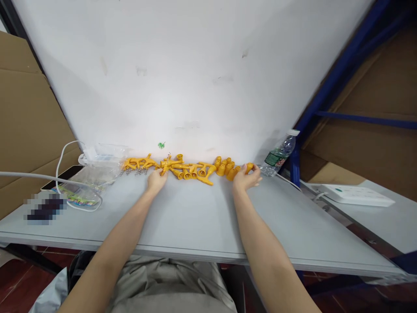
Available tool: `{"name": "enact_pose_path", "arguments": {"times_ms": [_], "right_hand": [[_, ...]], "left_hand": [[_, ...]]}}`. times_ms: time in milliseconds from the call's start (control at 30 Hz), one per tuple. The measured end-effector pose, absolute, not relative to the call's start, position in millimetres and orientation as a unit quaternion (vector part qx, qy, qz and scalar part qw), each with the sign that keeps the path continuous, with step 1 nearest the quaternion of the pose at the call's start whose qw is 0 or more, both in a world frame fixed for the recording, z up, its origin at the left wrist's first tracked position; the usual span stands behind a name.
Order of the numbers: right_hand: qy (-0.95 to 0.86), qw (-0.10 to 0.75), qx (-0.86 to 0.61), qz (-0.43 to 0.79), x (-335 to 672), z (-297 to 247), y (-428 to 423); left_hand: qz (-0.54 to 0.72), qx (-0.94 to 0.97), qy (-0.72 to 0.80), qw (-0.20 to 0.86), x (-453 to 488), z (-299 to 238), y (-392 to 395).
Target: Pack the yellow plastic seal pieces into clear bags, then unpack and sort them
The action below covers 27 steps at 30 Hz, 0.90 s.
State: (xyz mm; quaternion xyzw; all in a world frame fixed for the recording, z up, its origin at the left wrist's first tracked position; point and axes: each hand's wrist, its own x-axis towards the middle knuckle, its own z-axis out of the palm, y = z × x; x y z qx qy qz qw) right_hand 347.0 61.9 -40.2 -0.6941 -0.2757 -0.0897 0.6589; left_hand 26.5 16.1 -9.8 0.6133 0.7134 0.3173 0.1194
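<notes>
My left hand (156, 181) is closed on a yellow plastic branching piece (165, 165), with a small bead chain showing at its top. My right hand (245, 179) pinches a yellow plastic cup-shaped piece (249, 167) at the right end of the group of upright yellow cups (221, 168). Between the hands lies a heap of yellow parts (205, 179), some with their round open ends facing me. Left of my left hand, yellow branching pieces (138, 162) lie together with silvery bead chains (140, 172) in front of them.
A clear bottle with a green label (275, 158) leans at the back right. A white power strip (356, 194) lies farther right. Clear plastic bags (100, 171), a phone-like device (70, 173) and a white cable (58, 163) are at left. A white panel (195, 87) rises behind.
</notes>
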Motion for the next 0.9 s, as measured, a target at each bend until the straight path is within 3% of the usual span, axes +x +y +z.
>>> {"name": "enact_pose_path", "arguments": {"times_ms": [267, 600, 900], "right_hand": [[-0.182, 0.663, -0.724, 0.054, 374, -47, 66], [-0.317, 0.627, -0.704, 0.101, 403, -53, 81], [-0.442, 0.421, -0.788, 0.088, 405, -59, 83]], "left_hand": [[0.398, 0.585, 0.691, 0.148, 20, -14, 22], [0.447, 0.593, 0.663, 0.09, 19, -13, 21], [0.552, 0.552, 0.609, 0.138, 17, -23, 31]]}}
